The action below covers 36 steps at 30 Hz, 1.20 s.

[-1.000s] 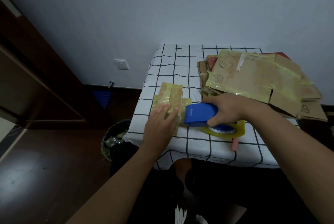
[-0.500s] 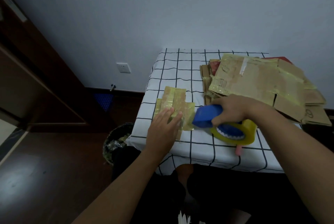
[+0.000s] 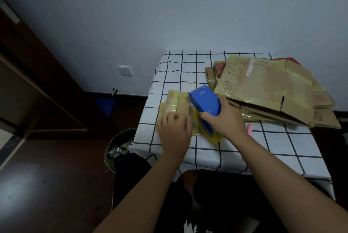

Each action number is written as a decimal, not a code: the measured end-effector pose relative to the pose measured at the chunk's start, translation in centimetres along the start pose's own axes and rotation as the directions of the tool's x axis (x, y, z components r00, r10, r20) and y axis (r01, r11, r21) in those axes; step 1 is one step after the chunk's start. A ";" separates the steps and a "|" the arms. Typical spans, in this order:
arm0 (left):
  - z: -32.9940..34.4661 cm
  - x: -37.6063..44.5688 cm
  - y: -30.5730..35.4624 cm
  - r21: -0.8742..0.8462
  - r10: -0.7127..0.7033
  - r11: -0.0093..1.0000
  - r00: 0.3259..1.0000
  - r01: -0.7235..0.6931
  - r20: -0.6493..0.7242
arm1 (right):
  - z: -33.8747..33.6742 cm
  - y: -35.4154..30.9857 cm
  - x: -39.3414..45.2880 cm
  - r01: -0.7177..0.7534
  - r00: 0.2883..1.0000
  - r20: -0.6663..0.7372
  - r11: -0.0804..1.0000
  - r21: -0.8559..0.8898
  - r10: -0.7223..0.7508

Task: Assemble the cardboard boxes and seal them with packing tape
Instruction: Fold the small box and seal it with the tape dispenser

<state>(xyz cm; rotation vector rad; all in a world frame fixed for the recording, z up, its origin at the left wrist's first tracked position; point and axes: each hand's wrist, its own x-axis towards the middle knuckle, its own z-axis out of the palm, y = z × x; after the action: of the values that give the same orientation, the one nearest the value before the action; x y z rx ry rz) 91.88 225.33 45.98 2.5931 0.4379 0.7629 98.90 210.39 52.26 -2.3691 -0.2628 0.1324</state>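
Grid-cloth table point(image 3: 188, 67) sat against the wall. Your left hand point(image 3: 174, 134) pressed flat on the small taped box point(image 3: 177, 102), left of the flattened cardboard stack point(image 3: 273, 89). Your right hand point(image 3: 224, 119) gripped the blue tape dispenser point(image 3: 204, 101), just right of that box.

Glossy blue plastic tape dispenser point(image 3: 205, 102); matt brown cardboard sheets point(image 3: 271, 89), shiny tape strips; checked cloth tablecloth point(image 3: 188, 67)

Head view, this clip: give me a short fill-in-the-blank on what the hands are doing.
1. The right hand grips a tape dispenser whose body is ____.
2. The left hand presses on the small ____ box.
3. The tablecloth has a ____ pattern.

Missing: blue; cardboard; grid
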 end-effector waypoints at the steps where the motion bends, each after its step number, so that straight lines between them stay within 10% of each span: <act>1: 0.1 0.0 0.0 0.000 -0.002 1.000 1.000 0.002 0.000 | 0.2 0.2 -0.1 -0.004 1.000 -0.012 1.000 -0.001 0.004; 14: 0.3 -0.6 -1.7 0.091 0.125 0.988 0.991 -0.128 0.040 | 0.6 1.2 -1.0 -0.021 0.999 -0.040 0.999 0.030 0.022; 25: -3.6 1.5 -4.3 -0.298 0.171 0.951 0.947 -0.086 0.271 | 0.6 1.1 -0.8 -0.040 0.999 -0.029 0.999 0.025 0.041; 36: -1.8 2.2 -5.0 -0.136 0.264 0.962 0.933 -0.237 0.244 | 0.6 1.3 -0.9 -0.035 0.999 -0.030 0.999 0.037 0.036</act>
<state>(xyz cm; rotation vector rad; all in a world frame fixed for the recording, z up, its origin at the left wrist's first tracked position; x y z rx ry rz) 91.71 231.13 46.05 2.6295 -0.0137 0.4952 98.12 209.71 50.96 -2.3384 -0.2027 0.1166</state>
